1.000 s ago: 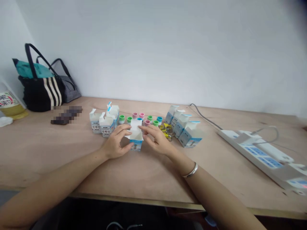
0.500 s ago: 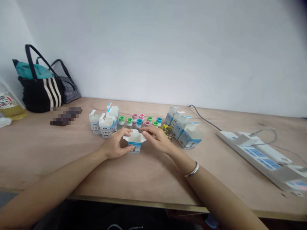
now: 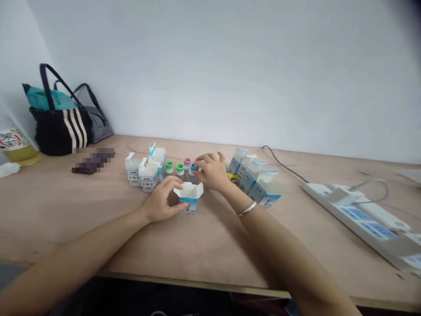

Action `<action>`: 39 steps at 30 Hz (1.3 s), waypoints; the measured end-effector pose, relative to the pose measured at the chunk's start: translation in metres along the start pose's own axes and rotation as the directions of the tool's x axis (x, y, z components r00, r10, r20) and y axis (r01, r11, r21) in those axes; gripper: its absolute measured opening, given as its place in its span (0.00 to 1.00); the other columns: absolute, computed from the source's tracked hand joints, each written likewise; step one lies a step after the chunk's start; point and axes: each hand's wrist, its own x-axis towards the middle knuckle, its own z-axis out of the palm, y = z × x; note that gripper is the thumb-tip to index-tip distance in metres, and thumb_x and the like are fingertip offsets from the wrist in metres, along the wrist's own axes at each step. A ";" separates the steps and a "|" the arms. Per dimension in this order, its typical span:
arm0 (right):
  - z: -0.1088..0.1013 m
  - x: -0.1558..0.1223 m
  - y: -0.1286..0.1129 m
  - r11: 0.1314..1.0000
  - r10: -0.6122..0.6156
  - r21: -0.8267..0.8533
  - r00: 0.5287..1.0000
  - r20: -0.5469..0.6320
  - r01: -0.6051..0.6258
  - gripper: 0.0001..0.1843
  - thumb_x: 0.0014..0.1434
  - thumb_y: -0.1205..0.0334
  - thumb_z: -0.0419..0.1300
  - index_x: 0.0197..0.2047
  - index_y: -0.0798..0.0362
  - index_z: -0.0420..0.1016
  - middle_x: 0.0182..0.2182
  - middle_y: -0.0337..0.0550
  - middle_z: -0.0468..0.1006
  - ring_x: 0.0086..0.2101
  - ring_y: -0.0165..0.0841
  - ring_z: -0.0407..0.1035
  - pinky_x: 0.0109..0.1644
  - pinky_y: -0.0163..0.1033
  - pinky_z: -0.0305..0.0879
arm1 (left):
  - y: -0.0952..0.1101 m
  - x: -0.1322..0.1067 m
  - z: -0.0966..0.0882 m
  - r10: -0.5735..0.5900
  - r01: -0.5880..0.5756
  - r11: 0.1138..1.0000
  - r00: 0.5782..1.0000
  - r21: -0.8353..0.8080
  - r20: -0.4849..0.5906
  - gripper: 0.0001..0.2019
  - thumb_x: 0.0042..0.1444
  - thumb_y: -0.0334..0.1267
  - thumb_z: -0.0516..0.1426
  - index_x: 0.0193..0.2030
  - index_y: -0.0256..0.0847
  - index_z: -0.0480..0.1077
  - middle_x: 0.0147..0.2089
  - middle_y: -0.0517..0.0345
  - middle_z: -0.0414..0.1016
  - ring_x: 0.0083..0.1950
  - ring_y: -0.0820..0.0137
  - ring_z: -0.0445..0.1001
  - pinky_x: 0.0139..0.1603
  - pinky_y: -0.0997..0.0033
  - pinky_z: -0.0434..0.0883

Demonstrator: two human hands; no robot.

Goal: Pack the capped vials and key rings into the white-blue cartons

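A plain pale wall rises behind a plywood counter (image 3: 66, 210), with a black striped tote bag (image 3: 61, 131) at the far left and a white power strip (image 3: 355, 215) at the right. In the middle of the counter, a short row of small bottles with green, pink and blue caps (image 3: 180, 169) stands between two groups of white-and-blue cartons (image 3: 148, 175) (image 3: 258, 186).

The left hand (image 3: 161, 202) curves loosely around an open white carton (image 3: 189, 197), which stands upright near the counter's centre with its flaps spread. The right hand (image 3: 210, 171) reaches past it, its fingers (image 3: 199, 163) drawn narrow at a blue-capped bottle (image 3: 193, 167); whether they grip it firmly is hidden.

The step in hand looks like taking a bottle while steadying the carton. The next move calls for a secure pinch and a clear path to the carton's open top.
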 end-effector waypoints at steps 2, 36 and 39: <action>-0.009 -0.002 0.001 0.989 0.022 0.147 0.992 -0.125 -0.004 0.05 0.58 0.59 0.57 0.36 0.50 0.72 0.42 0.46 0.75 0.46 0.41 0.64 0.57 0.56 0.47 | 0.000 0.000 0.000 0.003 -0.003 1.000 1.000 -0.001 0.008 0.19 0.47 0.41 0.63 0.43 0.43 0.62 0.50 0.49 0.68 0.53 0.62 0.69 0.54 0.59 0.67; -0.039 -0.046 0.022 0.956 0.295 0.034 0.953 -0.072 -0.293 0.09 0.58 0.62 0.54 0.32 0.54 0.75 0.32 0.49 0.76 0.37 0.40 0.68 0.41 0.42 0.60 | -0.001 -0.001 0.002 0.040 -0.041 0.998 0.999 0.056 0.023 0.17 0.50 0.41 0.61 0.46 0.44 0.65 0.50 0.52 0.66 0.52 0.64 0.69 0.53 0.60 0.67; -0.043 -0.050 0.039 0.894 0.409 -0.261 0.902 0.140 -0.365 0.07 0.53 0.60 0.58 0.30 0.53 0.76 0.34 0.51 0.75 0.40 0.44 0.66 0.41 0.44 0.58 | -0.001 -0.002 0.003 0.035 -0.036 0.997 0.999 0.062 0.019 0.16 0.50 0.41 0.61 0.45 0.43 0.66 0.50 0.52 0.66 0.51 0.64 0.70 0.53 0.62 0.68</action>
